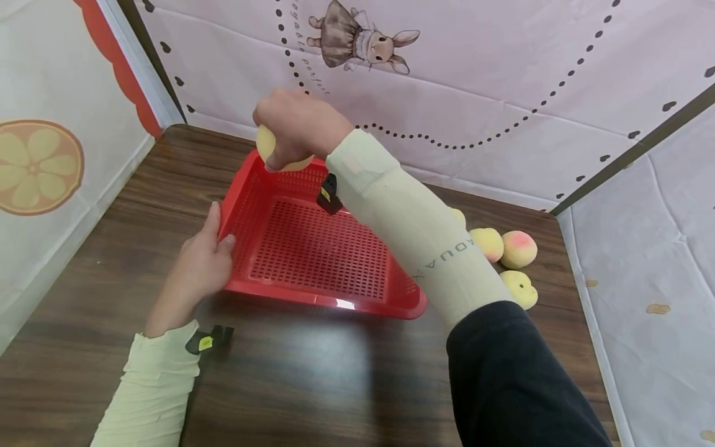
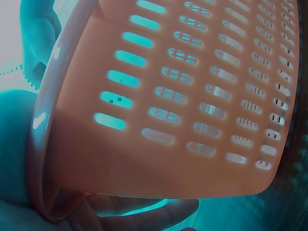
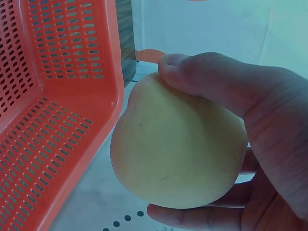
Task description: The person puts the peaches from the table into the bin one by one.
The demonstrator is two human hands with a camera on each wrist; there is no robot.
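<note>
Brown wood-grain table [image 1: 313, 379]. Head: right hand [image 1: 301, 124] holds round yellow peach [image 1: 265, 143] near far-left corner of red perforated plastic basket [image 1: 301, 297]; left hand [image 1: 203, 262] grips left rim. Left wrist: fingers [image 2: 163, 214] outside; brace steady. Right wrist: peach beside rim; squeeze lightly.

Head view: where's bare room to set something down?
Bare: the visible floor of the red basket; tabletop nearer than its near rim, right of the left sleeve. Crowded: right of the basket, peaches cluster partly behind the right sleeve.

Printed cloth [image 1: 475, 56] — rabbit [image 1: 363, 43], dots [image 1: 472, 146] — borders the table [image 1: 268, 372].
</note>
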